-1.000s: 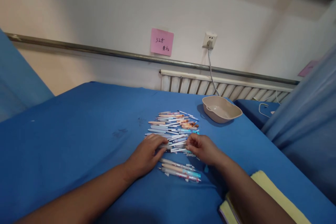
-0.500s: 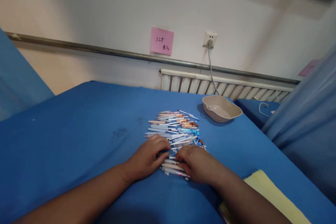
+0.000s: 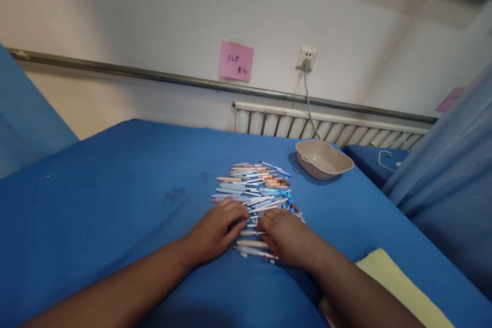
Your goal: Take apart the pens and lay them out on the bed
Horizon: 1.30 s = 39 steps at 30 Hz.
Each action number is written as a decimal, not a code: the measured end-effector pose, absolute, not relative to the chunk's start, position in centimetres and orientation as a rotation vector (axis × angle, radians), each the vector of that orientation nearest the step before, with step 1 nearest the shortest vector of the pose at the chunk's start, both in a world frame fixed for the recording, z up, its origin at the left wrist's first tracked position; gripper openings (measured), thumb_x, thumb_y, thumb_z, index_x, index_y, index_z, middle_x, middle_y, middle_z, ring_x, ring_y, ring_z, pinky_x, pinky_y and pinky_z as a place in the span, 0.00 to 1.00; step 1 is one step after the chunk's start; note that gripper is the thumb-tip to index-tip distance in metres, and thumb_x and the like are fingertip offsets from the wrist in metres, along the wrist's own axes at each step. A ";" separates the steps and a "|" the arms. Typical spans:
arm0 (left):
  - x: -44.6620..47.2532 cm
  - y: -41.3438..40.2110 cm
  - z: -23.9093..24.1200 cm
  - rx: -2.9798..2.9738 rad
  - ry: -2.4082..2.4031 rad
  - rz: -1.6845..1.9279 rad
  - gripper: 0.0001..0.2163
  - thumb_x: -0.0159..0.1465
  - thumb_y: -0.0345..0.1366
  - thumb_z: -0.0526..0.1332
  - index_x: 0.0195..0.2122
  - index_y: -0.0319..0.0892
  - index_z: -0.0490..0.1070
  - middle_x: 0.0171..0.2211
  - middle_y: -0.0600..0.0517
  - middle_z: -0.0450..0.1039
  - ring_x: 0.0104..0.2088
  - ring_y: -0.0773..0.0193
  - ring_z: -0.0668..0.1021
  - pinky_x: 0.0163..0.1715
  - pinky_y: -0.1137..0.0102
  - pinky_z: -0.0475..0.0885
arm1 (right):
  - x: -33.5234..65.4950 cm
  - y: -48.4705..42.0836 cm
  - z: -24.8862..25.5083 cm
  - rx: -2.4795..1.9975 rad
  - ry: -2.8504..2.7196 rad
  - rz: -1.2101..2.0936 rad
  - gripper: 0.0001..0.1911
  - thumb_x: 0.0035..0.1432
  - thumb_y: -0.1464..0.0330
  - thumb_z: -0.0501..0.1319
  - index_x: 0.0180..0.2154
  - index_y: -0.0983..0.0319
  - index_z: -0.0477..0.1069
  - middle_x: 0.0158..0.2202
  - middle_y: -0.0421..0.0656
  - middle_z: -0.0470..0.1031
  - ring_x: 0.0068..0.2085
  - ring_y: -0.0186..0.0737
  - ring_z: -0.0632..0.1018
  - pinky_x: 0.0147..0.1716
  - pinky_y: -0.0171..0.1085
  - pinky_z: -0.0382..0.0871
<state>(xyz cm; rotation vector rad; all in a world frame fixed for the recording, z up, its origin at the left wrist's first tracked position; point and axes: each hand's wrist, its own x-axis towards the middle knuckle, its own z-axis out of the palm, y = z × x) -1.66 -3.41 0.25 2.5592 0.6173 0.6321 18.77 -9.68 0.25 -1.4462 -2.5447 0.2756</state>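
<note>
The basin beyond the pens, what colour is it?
The basin is plain beige, seen best in the head view.

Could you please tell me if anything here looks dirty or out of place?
Yes: dark smudges mark the blue sheet to the left of the pens. They look odd against the plain-coloured fabric, perhaps ink stains.
</note>
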 end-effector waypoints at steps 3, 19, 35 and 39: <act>-1.7 -3.5 0.2 2.555 0.627 0.658 0.08 0.65 0.36 0.53 0.40 0.43 0.70 0.37 0.48 0.72 0.39 0.60 0.70 0.42 0.65 0.66 | 19.0 -9.7 0.4 -1.409 -2.435 0.358 0.06 0.56 0.73 0.56 0.37 0.62 0.68 0.36 0.45 0.73 0.39 0.40 0.72 0.40 0.36 0.62; -2.0 -3.6 0.4 2.510 0.770 0.662 0.11 0.67 0.39 0.49 0.41 0.44 0.70 0.33 0.51 0.73 0.36 0.62 0.73 0.38 0.68 0.67 | 19.2 -8.8 -0.9 -1.295 -2.007 0.694 0.05 0.59 0.69 0.57 0.36 0.61 0.71 0.31 0.38 0.74 0.32 0.33 0.72 0.32 0.31 0.63; -2.2 -3.3 -0.2 2.472 0.830 0.829 0.17 0.62 0.40 0.58 0.52 0.45 0.63 0.44 0.48 0.72 0.45 0.59 0.73 0.47 0.63 0.68 | 19.4 -8.8 -0.6 -1.280 -2.035 0.514 0.03 0.59 0.71 0.56 0.35 0.61 0.68 0.32 0.39 0.71 0.35 0.35 0.71 0.35 0.32 0.61; -2.3 -3.2 -0.4 2.431 0.912 0.794 0.12 0.67 0.38 0.50 0.48 0.45 0.67 0.41 0.49 0.74 0.42 0.60 0.75 0.45 0.64 0.69 | 19.4 -8.8 -0.6 -1.245 -2.025 0.517 0.02 0.59 0.72 0.56 0.35 0.61 0.68 0.31 0.39 0.71 0.34 0.34 0.71 0.35 0.32 0.61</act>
